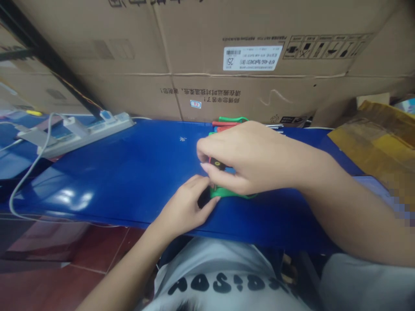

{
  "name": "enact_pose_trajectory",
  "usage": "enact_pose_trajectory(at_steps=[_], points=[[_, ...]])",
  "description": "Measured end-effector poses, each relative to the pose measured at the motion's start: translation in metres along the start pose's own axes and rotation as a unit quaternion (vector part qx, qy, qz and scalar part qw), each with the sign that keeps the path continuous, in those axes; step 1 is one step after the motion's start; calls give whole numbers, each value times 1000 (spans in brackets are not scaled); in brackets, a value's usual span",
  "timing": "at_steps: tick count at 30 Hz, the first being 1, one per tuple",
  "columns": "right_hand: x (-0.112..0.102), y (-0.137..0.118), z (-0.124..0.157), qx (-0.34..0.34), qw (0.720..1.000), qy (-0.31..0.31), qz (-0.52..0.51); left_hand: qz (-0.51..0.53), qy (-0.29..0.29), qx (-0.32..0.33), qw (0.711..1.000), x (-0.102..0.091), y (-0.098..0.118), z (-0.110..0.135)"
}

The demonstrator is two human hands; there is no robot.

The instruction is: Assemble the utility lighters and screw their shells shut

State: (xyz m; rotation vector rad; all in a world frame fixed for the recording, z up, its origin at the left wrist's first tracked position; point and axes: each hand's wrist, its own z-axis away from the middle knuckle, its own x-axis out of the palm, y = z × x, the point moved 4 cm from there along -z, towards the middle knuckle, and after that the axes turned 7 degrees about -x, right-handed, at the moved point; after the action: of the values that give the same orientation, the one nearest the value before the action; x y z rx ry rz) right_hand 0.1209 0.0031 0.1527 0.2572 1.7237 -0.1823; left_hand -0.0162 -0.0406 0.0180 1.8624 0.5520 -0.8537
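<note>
My right hand [246, 155] is closed around a short black handle with a red ring and a yellow mark [217, 163]; its far end is hidden under my fingers. Just below, my left hand [186, 205] pinches the left end of a flat green piece [223, 192] on the blue table. A loop of the green piece shows past my right hand's lower edge. Behind my right hand lie a green looped handle [231, 119] and a red handle [223, 124], partly covered. Thin metal shafts [275, 126] stick out to their right.
A large cardboard box [129, 95] stands along the blue table's [129, 160] back edge. At the left lies a white power strip [87, 136] with plugs and a hanging cable. Tan packaging [366, 134] sits at the right. Small white bits [183, 139] lie on the table.
</note>
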Motion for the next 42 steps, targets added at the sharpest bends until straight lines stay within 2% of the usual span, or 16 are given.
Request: enact_pose_trajectory(at_steps=[5,14,18,23,28,42], points=[[0,3,-1,28,999,-13,-22,-7,1,2,1000,0,0,-1],[3,5,-1,-14,996,15,-83,-6,12,11,1000,0,0,-1],[2,5,0,4,997,11,-74,-7,5,4,1000,0,0,-1],[2,4,1,-16,996,21,-80,-14,4,-1,1000,0,0,-1],[4,9,0,-10,999,28,-31,-10,11,15,1000,-1,0,-1],[6,6,-1,-23,999,26,-17,-8,13,5,1000,0,-2,0]])
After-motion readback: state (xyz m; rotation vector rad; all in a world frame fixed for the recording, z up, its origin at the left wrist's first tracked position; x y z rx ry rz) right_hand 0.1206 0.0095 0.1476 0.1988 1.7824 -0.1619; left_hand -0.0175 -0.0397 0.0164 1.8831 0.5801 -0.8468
